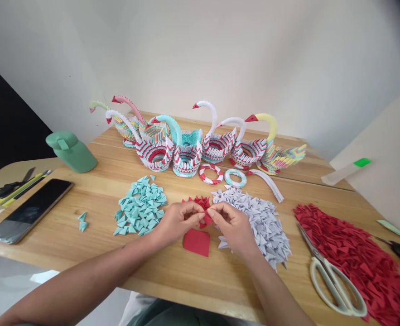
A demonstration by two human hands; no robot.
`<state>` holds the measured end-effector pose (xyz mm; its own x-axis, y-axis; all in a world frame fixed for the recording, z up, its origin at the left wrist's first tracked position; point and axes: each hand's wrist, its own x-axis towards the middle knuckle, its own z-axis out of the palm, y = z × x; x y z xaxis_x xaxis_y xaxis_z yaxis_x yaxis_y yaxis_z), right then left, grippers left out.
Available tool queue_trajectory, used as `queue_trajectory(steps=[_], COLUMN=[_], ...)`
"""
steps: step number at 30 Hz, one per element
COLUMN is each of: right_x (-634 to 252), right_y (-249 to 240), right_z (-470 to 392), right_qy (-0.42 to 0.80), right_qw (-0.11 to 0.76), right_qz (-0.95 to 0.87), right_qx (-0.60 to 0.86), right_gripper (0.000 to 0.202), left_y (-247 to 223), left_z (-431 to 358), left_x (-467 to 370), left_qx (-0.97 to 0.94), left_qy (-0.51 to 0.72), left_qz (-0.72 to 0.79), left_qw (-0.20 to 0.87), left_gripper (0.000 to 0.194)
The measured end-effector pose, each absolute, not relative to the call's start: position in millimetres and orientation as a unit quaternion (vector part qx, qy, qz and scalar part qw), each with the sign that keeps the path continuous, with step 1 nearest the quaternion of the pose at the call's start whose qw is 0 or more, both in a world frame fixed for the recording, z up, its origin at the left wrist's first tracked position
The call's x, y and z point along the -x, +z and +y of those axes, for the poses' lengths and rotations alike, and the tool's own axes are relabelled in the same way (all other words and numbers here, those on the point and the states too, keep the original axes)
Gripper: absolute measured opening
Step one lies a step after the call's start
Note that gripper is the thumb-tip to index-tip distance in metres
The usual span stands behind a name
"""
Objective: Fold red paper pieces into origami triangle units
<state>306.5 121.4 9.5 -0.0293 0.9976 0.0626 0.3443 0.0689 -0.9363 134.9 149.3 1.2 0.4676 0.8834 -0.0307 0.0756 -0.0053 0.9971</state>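
Between my two hands is a small piece of red paper (205, 220), pinched at both sides. My left hand (183, 220) closes thumb and fingers on its left edge. The right edge is gripped by my right hand (232, 223) in the same way; how the paper is folded is partly hidden by the fingers. Just below lies a flat stack of red paper (196, 242) on the wooden table. Behind the hands sits a small heap of folded red pieces (200, 201). Turquoise folded triangles (140, 208) spread left of my left hand, and pale lilac ones (262, 222) lie beside my right hand.
Several folded-paper swans (188, 156) stand at the back. Before them lie a red-and-white ring (202, 175), a turquoise-and-white ring (235, 184) and a white curved neck (269, 184). Scissors (332, 276) touch a large red pile (359, 258). A phone (30, 210) and green bottle (72, 151) are left.
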Motion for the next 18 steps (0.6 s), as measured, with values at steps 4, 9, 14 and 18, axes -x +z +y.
queue_trajectory(steps=[4,9,14,18], right_x=[-307.8,-307.3,-306.7,-307.7], right_y=[9.1,10.2,10.0,7.5], right_z=[120.8,120.7,121.1,122.0], right_qy=[0.401,0.406,0.411,0.402], right_qw=[0.426,0.423,0.420,0.414], right_qz=[-0.594,-0.596,-0.598,-0.609], right_qx=[0.552,0.548,0.546,0.544], right_gripper=[0.023,0.021,0.019,0.019], left_y=[2.1,3.1,5.7,5.8], left_z=[151.2,154.1,153.5,153.2], left_x=[-134.8,-133.1,-132.0,-132.2], left_qx=[-0.556,-0.528,-0.522,-0.529], left_qy=[0.339,0.331,0.337,0.340], left_qz=[0.361,0.356,0.353,0.354], left_qw=[0.668,0.697,0.700,0.693], left_gripper=[0.032,0.037,0.037,0.035])
